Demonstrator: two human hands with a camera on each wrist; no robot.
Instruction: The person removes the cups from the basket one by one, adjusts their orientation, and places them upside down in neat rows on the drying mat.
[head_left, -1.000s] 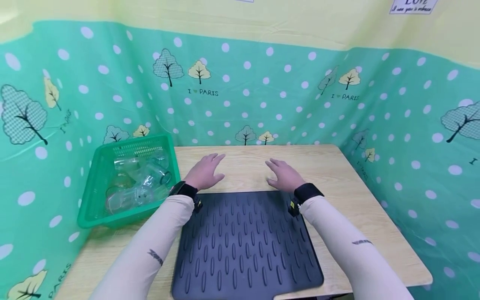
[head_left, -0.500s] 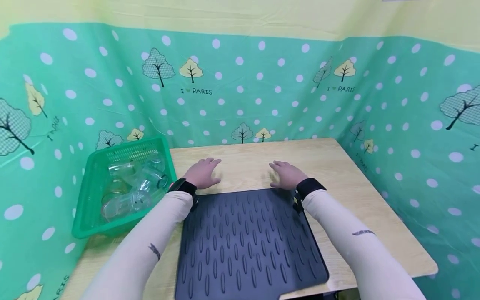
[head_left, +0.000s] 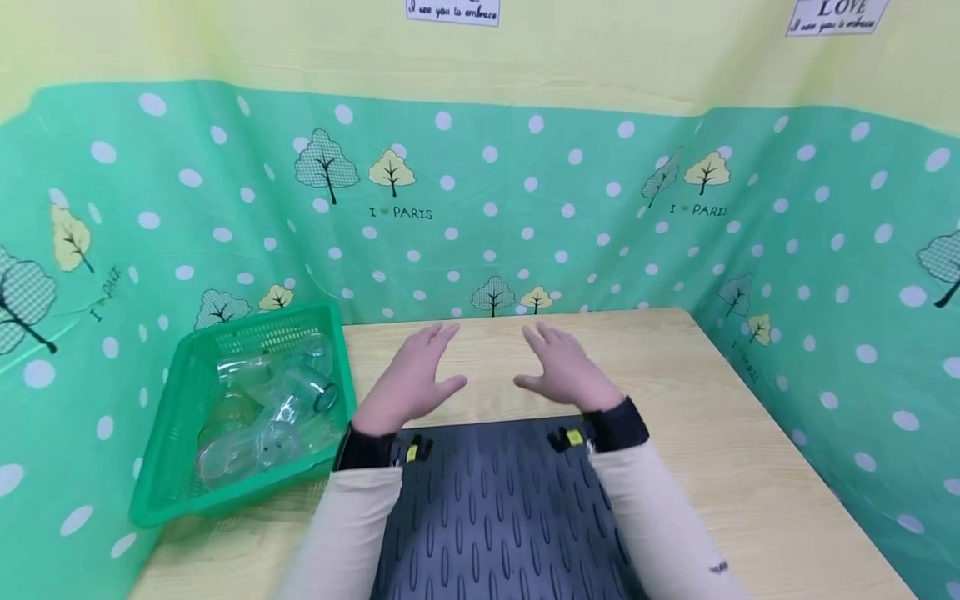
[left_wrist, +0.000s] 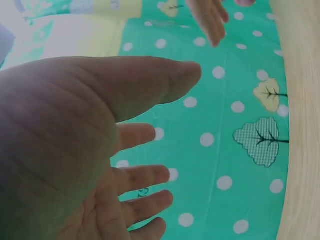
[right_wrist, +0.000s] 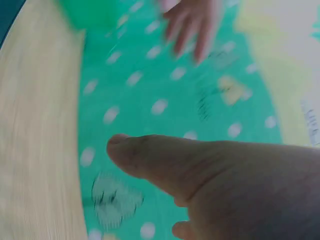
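Left hand (head_left: 408,385): fingers spread and relaxed, palm down, holding nothing, over the bare wood just beyond the mat's far edge.
Right hand (head_left: 564,372): likewise spread and empty, near the left hand.
Mat (head_left: 498,508): dark ribbed rubber, lying flat on the surface (head_left: 720,442) under both forearms.
Basket (head_left: 187,400): green plastic, at the left edge, just beside the left hand.
Glass jars (head_left: 277,396): clear, heaped inside the basket.
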